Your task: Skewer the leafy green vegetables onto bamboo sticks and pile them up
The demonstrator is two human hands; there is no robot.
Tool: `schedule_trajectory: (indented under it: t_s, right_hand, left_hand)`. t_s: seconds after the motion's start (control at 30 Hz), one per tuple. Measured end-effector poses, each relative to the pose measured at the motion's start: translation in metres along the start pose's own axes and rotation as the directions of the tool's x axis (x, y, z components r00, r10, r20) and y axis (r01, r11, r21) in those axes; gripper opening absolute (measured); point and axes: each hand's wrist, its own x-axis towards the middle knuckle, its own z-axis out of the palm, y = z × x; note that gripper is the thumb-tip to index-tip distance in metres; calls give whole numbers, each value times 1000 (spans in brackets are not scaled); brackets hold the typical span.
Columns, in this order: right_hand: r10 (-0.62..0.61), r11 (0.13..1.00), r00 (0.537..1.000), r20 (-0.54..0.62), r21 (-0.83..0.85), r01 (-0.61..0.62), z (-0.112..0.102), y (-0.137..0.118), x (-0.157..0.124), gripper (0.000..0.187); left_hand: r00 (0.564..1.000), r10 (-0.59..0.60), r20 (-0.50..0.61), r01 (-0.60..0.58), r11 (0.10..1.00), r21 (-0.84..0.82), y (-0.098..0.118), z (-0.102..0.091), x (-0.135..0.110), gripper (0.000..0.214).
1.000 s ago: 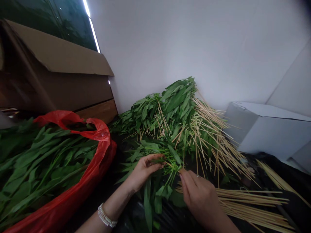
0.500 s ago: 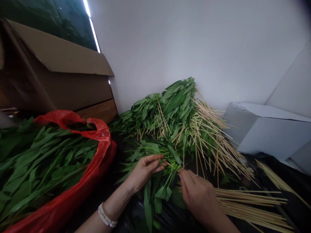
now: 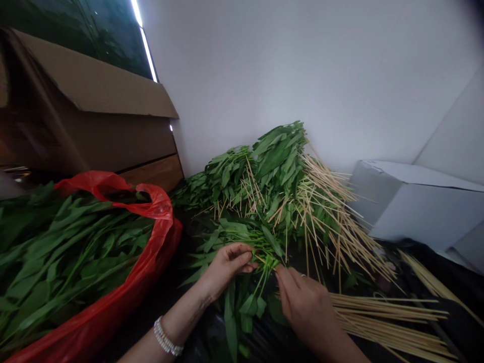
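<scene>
In the head view, my left hand is closed in a pinch, palm side turned right. A thin pale stick, apparently a bamboo skewer, shows at its fingertips and runs into green stems. My right hand, a ring on one finger, pinches the cut ends of leafy green stems, which look like water spinach. Their long leaves hang below and between the hands. More loose leafy stems lie just beyond my left hand. Exactly what sits between the right fingertips is partly hidden.
Bundled greens threaded on sticks are heaped against the wall. Loose bamboo skewers lie at right, on black plastic. A red plastic bag full of greens stands left, before a cardboard box. A white box is at far right.
My right hand has shifted very slightly left and down, still at the stem ends. My left fingers have drawn slightly back to the left. Everything else is the same.
</scene>
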Motion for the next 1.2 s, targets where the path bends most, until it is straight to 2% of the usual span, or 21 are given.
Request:
schedule_trajectory:
  t_s: [0.23, 0.47, 0.87, 1.2]
  right_hand:
    - [5, 1000, 1000, 9, -11, -5, -1, 0, 0, 24]
    - [3, 1000, 1000, -6, -13, -3, -1, 0, 1, 24]
    - [11, 1000, 1000, 19, -24, -10, 0, 1, -1, 25]
    - [12, 1000, 1000, 25, -21, -12, 3, 1, -4, 24]
  left_hand:
    - [999, -18, 40, 19, 1000, -20, -1, 0, -2, 31]
    - [998, -32, 58, 29, 998, 49, -2, 1, -2, 28]
    - [999, -34, -11, 34, 999, 27, 1, 1, -2, 29]
    - [1000, -16, -20, 16, 1000, 27, -2, -1, 0, 27]
